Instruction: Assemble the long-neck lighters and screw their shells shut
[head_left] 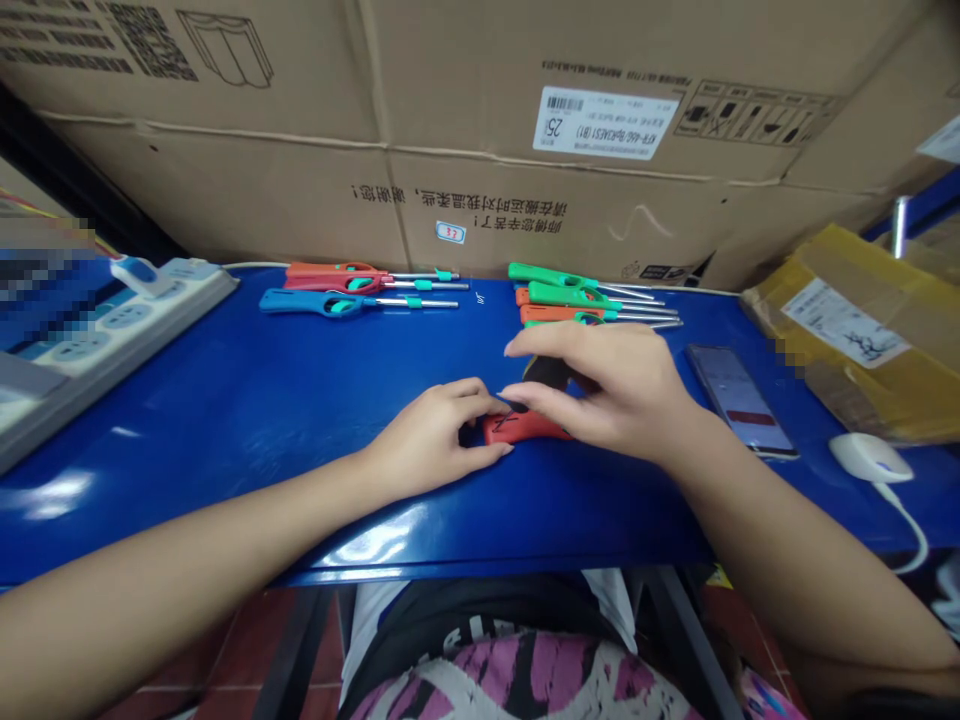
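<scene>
A red gas lighter (517, 428) lies on the blue tabletop in front of me, its black inner parts partly visible. My left hand (431, 435) pinches its left end between thumb and fingers. Over the lighter's right part is my right hand (626, 385), thumb and forefinger curled around a black tool with a yellow edge (547, 372); its thin dark tip meets the lighter near my left fingertips. The tool's exact kind and the rest of the lighter are hidden by my right hand.
Red and blue lighters (322, 303) lie at the back left, several green and orange ones (562, 292) at the back right. A power strip (112, 325) sits left. A phone (739, 400), white mouse (870, 457) and taped carton (862, 330) are right. Large cardboard (465, 170) stands behind.
</scene>
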